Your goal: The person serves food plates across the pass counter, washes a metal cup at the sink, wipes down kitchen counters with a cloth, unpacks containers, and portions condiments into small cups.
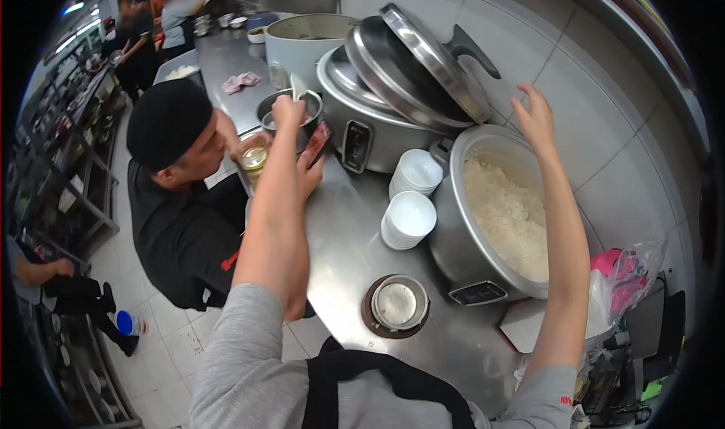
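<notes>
My left hand (288, 114) reaches forward over a metal pot (266, 104) and is closed around a white paddle-like utensil (298, 87) that points up. Its other end is hidden. My right hand (535, 119) is raised at the far rim of an open rice cooker (445, 225), empty, with fingers apart and curved. Cooked white rice (504, 210) fills much of that cooker. Beside it, a steel lid (434, 63) with a black handle leans tilted on a second rice cooker (355, 123). Two stacks of white bowls (408, 219) stand between cooker and counter edge.
A co-worker in a black cap (170, 123) is close on my left, holding a dark, phone-like object with red (319, 138). A small metal cup (396, 304) sits in a brown holder near me. Farther back are a large pot (302, 51) and a pink cloth (240, 82).
</notes>
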Demonstrator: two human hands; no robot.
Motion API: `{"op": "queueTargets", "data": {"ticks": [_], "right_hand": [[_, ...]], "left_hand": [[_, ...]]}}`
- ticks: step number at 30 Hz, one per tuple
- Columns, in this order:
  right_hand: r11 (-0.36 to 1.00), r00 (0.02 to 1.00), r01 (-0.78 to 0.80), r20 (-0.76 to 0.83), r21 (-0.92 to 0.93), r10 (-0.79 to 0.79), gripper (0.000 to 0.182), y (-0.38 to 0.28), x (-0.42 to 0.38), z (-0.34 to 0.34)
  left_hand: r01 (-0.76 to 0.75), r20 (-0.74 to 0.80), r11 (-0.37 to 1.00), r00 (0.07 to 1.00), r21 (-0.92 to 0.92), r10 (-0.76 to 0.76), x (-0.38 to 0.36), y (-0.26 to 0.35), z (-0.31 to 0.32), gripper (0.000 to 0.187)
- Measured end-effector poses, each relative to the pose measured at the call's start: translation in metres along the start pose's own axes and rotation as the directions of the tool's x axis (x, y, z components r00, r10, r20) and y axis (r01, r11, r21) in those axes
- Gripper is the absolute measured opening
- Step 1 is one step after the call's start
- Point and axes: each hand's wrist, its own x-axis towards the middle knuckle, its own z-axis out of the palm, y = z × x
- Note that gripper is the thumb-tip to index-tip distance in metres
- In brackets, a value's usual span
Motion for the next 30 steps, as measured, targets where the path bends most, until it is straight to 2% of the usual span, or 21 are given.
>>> {"op": "queueTargets", "data": {"ticks": [2,3,5,6,7,9,10,11,12,13,14,15,17,19,20,22,23,25,26,28,30], "right_hand": [[0.985,0.993,0.085,-0.067,-0.148,-0.096,0.038,0.027,0.032,0.024],[0.975,0.995,0.061,-0.063,-0.213,-0.076,0.042,0.033,0.045,0.033],[0.954,0.999,-0.03,0.016,-0.297,0.037,0.05,0.038,0.07,0.046],[0.944,0.987,-0.092,0.094,-0.317,0.128,0.055,0.043,0.08,0.051],[0.94,0.985,-0.109,0.091,-0.325,0.145,0.055,0.053,0.091,0.059],[0.964,0.897,-0.183,0.37,-0.191,0.244,0.06,0.065,0.106,0.07],[0.963,0.897,-0.188,0.366,-0.193,0.248,0.06,0.062,0.108,0.073],[0.94,0.835,-0.33,0.438,-0.087,0.334,0.062,0.056,0.11,0.076],[0.884,0.758,-0.468,0.517,0.006,0.398,0.065,0.051,0.11,0.079],[0.883,0.756,-0.469,0.519,0.004,0.399,0.065,0.056,0.109,0.092],[0.92,0.876,-0.388,0.289,-0.056,0.387,0.056,0.058,0.108,0.106],[0.94,0.946,-0.312,0.045,-0.138,0.321,0.05,0.057,0.11,0.114],[0.939,0.948,-0.314,0.001,-0.14,0.317,0.047,0.022,0.109,0.099],[0.914,0.897,-0.361,0.199,-0.186,0.395,0.043,-0.006,0.113,0.083],[0.92,0.902,-0.348,0.2,-0.182,0.381,0.043,-0.013,0.111,0.082],[0.898,0.904,-0.403,0.078,-0.177,0.421,0.041,-0.022,0.118,0.089],[0.908,0.913,-0.386,0.074,-0.161,0.401,0.041,-0.024,0.12,0.094],[0.912,0.927,-0.374,-0.104,-0.168,0.361,0.042,-0.025,0.125,0.104],[0.918,0.932,-0.362,-0.095,-0.161,0.351,0.042,-0.024,0.131,0.104],[0.925,0.933,-0.352,-0.127,-0.144,0.336,0.042,-0.026,0.141,0.1],[0.928,0.943,-0.325,-0.135,-0.182,0.304,0.042,-0.037,0.144,0.082]], "left_hand": [[-0.025,0.087,0.994,0.996,0.109,0.016,0.011,-0.002,0.008,0.02],[-0.036,0.111,0.988,0.994,0.147,0.019,0.021,-0.005,0.02,0.019],[-0.08,0.132,0.971,0.99,0.224,0.052,0.017,0.008,0.021,0.019],[-0.091,0.174,0.965,0.984,0.247,0.048,0.019,0.012,0.022,0.021],[-0.1,0.248,0.963,0.968,0.249,0.036,0.023,0.011,0.025,0.027],[-0.092,0.316,0.961,0.949,0.261,0.005,0.02,0.02,0.022,0.036],[-0.035,0.363,0.964,0.93,0.265,-0.066,0.015,0.032,0.015,0.044],[-0.038,0.365,0.963,0.929,0.266,-0.064,0.018,0.032,0.017,0.044],[-0.08,0.264,0.963,0.964,0.257,0.009,0.024,0.03,0.022,0.047],[-0.12,0.16,0.96,0.984,0.254,0.081,0.021,0.032,0.019,0.05],[-0.145,0.142,0.96,0.983,0.241,0.113,0.02,0.036,0.012,0.048],[-0.143,0.137,0.961,0.984,0.237,0.113,0.009,0.048,0.004,0.048],[-0.239,-0.174,0.969,0.954,0.057,0.245,-0.023,0.071,-0.01,0.043],[-0.299,-0.127,0.951,0.949,-0.076,0.289,-0.057,0.098,-0.028,0.041],[-0.372,-0.154,0.919,0.924,-0.132,0.351,-0.074,0.106,-0.032,0.039],[-0.476,-0.207,0.818,0.879,-0.323,0.43,-0.118,0.122,-0.042,0.035],[-0.414,-0.068,0.798,0.9,-0.437,0.43,-0.152,0.134,-0.061,0.034],[-0.521,-0.121,0.636,0.819,-0.569,0.562,-0.205,0.128,-0.063,0.028],[-0.441,0.017,0.631,0.812,-0.638,0.584,-0.233,0.123,-0.074,0.028],[-0.359,0.163,0.671,0.796,-0.649,0.583,-0.273,0.103,-0.082,0.027],[-0.265,0.22,0.671,0.809,-0.692,0.546,-0.298,0.074,-0.086,0.027]]}}
